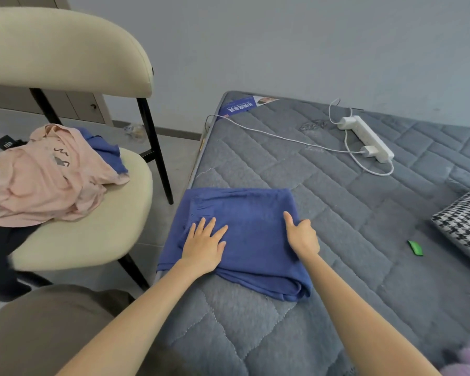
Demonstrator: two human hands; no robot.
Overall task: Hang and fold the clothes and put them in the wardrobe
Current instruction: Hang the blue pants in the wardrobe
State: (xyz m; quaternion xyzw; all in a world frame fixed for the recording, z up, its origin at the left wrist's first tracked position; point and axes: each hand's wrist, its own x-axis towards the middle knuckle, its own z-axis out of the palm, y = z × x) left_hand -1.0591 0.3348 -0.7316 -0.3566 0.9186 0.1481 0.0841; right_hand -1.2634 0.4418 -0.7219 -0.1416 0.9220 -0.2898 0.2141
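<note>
Two hands are on one blue garment (250, 234), which lies folded into a rough rectangle on the grey mattress (337, 213), close to the mattress edge on the chair side. Your left hand (204, 248) lies flat on the cloth, palm down, fingers (209, 226) straight and spread. It grasps nothing and serves only as a weight. Your right hand (303, 237) sits at the edge of the fold to the right of that palm. The thumb lies on top of the cloth and the fingers curl over the edge, so it appears to pinch the layers, though the fingertips are hidden. Judged from its drape and soft creases, the garment is a light, limp knit with no stiffness. It will likely sag and come unfolded if you lift it by one point, and its layers may slide over each other. Take it along the folded edges with your hands well apart, or slide a flat palm beneath the stack. The thick fold nearest your wrists looks the firmest hold. Well to the left of your left hand, a cream chair (106, 226) carries a crumpled pink garment (44, 180) and a second blue cloth (106, 150), both unfolded. Well beyond your right hand, a white power strip (366, 138) with its cable lies on the mattress; keep the cloth off it.
</note>
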